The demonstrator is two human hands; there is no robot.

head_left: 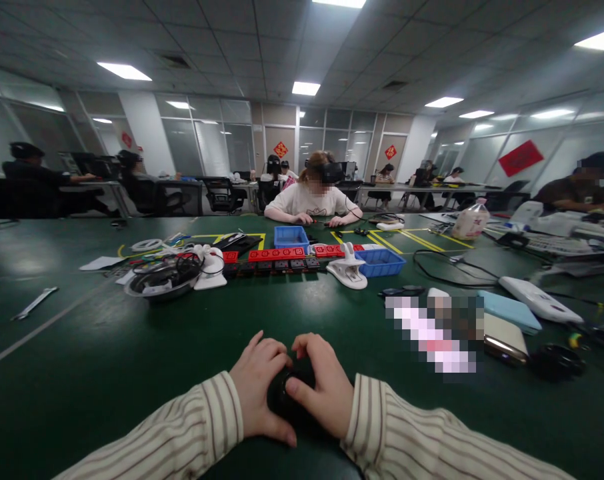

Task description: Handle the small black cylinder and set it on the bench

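In front of me, low in the head view, a rounded black object [278, 395] sits between my hands at the green table; its exact kind I cannot make out. My left hand [262, 387] curves round its left side, with the fingers over the far side and the thumb stretched along the near side. From the right, my right hand [325, 387] is closed on it, fingers bent and the thumb pressing on top. Both hands partly cover the object, and its lower part blends into shadow.
Ahead lie a metal bowl of cables [162, 283], a red and black strip [277, 257], a white clip [349, 270] and blue bins [382, 262]. A wrench [35, 303] is at left. Power banks [512, 310] lie right. A person [315, 193] sits opposite.
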